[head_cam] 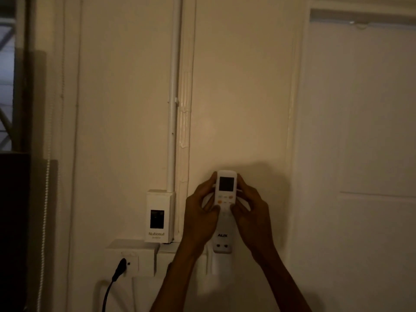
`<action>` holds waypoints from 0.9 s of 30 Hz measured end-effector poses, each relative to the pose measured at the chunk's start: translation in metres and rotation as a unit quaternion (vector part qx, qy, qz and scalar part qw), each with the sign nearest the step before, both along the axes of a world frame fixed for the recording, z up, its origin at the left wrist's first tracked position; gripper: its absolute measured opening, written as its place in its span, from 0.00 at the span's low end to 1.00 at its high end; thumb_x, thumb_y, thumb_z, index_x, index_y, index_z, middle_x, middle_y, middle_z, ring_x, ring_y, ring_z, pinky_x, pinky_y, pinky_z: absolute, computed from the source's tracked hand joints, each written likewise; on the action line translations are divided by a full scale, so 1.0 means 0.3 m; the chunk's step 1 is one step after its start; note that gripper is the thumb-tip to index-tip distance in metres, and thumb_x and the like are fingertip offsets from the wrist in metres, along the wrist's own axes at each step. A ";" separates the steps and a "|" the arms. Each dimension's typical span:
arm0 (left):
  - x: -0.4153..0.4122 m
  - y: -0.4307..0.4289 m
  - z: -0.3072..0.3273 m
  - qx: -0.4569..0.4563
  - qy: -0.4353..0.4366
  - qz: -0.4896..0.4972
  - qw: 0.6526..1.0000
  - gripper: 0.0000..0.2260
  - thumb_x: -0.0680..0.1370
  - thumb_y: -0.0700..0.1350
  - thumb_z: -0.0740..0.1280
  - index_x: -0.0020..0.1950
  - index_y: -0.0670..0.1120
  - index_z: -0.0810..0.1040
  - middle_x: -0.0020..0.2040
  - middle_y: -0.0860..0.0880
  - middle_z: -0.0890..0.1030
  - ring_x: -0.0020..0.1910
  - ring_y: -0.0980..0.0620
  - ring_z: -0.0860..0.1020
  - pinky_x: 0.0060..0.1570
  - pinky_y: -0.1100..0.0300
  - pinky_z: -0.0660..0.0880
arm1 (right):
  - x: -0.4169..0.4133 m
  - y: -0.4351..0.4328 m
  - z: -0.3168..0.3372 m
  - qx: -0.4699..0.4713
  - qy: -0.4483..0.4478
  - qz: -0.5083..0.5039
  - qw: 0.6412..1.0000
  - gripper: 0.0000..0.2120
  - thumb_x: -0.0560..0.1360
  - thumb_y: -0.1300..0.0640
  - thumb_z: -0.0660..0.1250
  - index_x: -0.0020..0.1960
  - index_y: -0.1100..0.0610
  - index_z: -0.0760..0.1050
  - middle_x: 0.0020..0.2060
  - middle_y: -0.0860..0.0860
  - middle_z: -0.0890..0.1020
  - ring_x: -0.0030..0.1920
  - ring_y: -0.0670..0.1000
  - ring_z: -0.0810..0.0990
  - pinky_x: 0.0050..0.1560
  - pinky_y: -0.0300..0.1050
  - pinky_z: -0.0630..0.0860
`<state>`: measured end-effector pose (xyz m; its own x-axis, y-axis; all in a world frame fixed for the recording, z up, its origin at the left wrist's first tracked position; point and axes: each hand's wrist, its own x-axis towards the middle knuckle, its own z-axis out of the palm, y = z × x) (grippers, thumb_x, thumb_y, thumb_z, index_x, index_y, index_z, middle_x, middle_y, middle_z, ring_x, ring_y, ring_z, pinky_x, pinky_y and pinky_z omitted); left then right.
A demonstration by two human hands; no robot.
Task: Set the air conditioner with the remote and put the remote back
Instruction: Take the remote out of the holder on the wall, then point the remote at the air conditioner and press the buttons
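The white remote (225,199) stood upright against the cream wall (243,97), its lower end seated in a white wall holder (219,264). Both hands pinched it from either side: the left hand (201,210) and the right hand (249,210), thumbs pressed over the lower buttons, which were hidden. The dark screen was unreadable; "AUX" showed on the body. To the left, a "National" breaker box (158,216) sat above a socket (130,257) with a black plug (120,269). Dim light blurred detail; the forearms were cut off at the lower edge.
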<state>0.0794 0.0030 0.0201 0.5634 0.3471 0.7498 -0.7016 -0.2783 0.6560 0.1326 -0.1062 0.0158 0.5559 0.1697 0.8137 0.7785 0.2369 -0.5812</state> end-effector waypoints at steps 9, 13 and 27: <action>-0.193 0.042 0.065 -0.003 0.000 0.032 0.999 0.33 0.70 0.23 0.64 0.67 0.54 0.67 0.64 0.56 0.73 0.62 0.63 0.73 0.56 0.67 0.76 | -0.134 0.025 0.084 -0.065 -0.047 0.025 0.996 0.25 0.72 0.65 0.67 0.67 0.51 0.67 0.58 0.47 0.76 0.57 0.39 0.77 0.51 0.27 0.75; -0.327 0.034 0.082 -0.005 0.002 0.056 0.998 0.32 0.70 0.26 0.66 0.67 0.53 0.69 0.64 0.56 0.74 0.58 0.65 0.75 0.52 0.70 0.77 | -0.235 0.029 0.101 -0.075 -0.054 0.026 0.995 0.24 0.72 0.63 0.67 0.64 0.46 0.69 0.58 0.48 0.77 0.56 0.38 0.77 0.51 0.27 0.75; -0.974 -0.157 0.098 -0.003 0.024 0.132 0.991 0.29 0.71 0.31 0.69 0.67 0.54 0.70 0.65 0.57 0.73 0.56 0.61 0.76 0.52 0.59 0.79 | -0.808 -0.115 0.112 -0.091 -0.063 0.076 0.991 0.27 0.72 0.64 0.67 0.69 0.51 0.66 0.59 0.52 0.78 0.55 0.49 0.81 0.52 0.43 0.81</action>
